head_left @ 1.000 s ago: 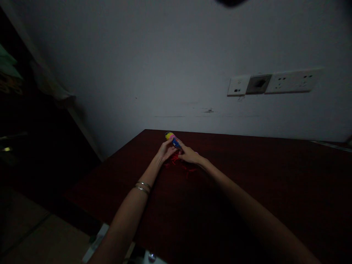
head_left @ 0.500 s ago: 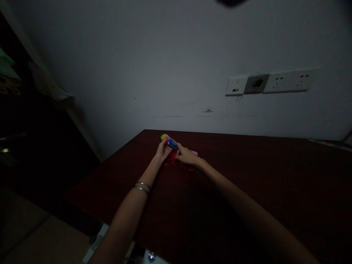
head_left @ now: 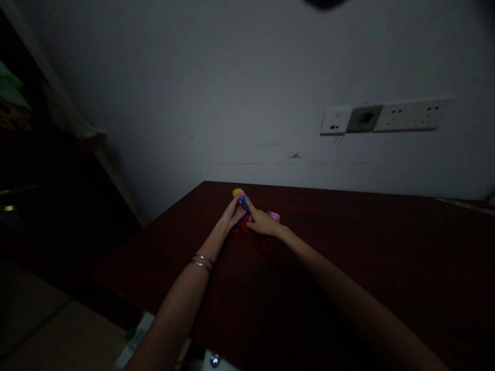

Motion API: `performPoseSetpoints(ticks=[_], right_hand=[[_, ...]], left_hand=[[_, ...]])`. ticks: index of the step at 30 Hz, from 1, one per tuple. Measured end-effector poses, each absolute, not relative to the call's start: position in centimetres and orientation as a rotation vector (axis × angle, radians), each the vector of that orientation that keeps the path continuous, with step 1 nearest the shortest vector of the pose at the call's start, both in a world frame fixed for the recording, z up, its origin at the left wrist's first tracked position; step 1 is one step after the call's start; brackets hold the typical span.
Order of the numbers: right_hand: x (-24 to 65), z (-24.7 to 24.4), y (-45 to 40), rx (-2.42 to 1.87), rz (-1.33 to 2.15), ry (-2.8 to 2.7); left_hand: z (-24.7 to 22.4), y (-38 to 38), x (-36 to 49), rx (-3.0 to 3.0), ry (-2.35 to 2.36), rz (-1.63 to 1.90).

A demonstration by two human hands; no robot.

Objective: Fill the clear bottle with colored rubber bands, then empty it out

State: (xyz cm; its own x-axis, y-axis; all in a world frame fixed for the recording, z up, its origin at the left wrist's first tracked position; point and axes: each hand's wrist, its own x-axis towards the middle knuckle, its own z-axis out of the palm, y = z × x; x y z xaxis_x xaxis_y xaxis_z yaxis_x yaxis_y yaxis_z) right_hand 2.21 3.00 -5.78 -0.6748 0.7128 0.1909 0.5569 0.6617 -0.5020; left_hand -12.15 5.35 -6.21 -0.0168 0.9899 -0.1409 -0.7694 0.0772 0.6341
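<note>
A small blue and pink item (head_left: 245,203) with a yellow end leans up from the table; its kind is hard to make out in the dim light. My left hand (head_left: 232,212) is closed around it from the left, thumb near the yellow end. My right hand (head_left: 263,221) presses its fingers against the blue part from the right, hiding the lower portion. Red strips (head_left: 244,225) lie under and beside both hands. Just behind my right hand rests a pink object (head_left: 274,216), partly covered by it.
The dark red-brown table (head_left: 348,247) meets a pale wall (head_left: 232,103) at its back edge. Wall sockets (head_left: 386,117) sit above on the right. A thin pale strip (head_left: 464,205) lies at the back right. Below the left table edge is tiled floor (head_left: 58,335).
My right hand has shifted its fingers up along the blue part. The item now stands steeper and slightly further right. More of the pink object shows behind my right hand.
</note>
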Motion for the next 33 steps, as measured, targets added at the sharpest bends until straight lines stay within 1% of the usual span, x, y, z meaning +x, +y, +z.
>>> performPoseSetpoints(ticks=[3, 5, 9, 13, 16, 20, 24, 29, 33], right_hand=[[2.3, -5.8, 3.2, -1.088, 0.507, -2.460], [2.4, -5.8, 3.4, -1.081, 0.524, -2.439], [2.6, -5.7, 3.5, -1.076, 0.673, -2.377], [2.6, -5.4, 3.4, -1.103, 0.908, -2.295], [2.7, -4.9, 3.4, -1.030, 1.002, -2.321], [2.9, -4.5, 3.5, -0.954, 0.938, -2.433], [2.9, -4.3, 3.3, -0.943, 0.930, -2.518], [2.7, -4.1, 2.9, -0.997, 0.805, -2.571], [2.8, -3.9, 3.1, -0.951, 0.788, -2.587]], left_hand=[[-6.2, 5.3, -11.4, 0.587, 0.600, 1.371], [-6.1, 5.3, -11.3, 0.642, 0.601, 1.346], [-5.6, 4.8, -11.3, 0.679, 0.643, 1.349], [-5.1, 4.6, -11.3, 0.645, 0.633, 1.408], [-4.9, 4.6, -11.4, 0.599, 0.612, 1.453], [-4.9, 4.6, -11.7, 0.548, 0.625, 1.503], [-5.3, 4.9, -11.9, 0.512, 0.667, 1.528], [-6.1, 5.5, -12.3, 0.443, 0.709, 1.576], [-6.4, 5.8, -12.9, 0.405, 0.723, 1.579]])
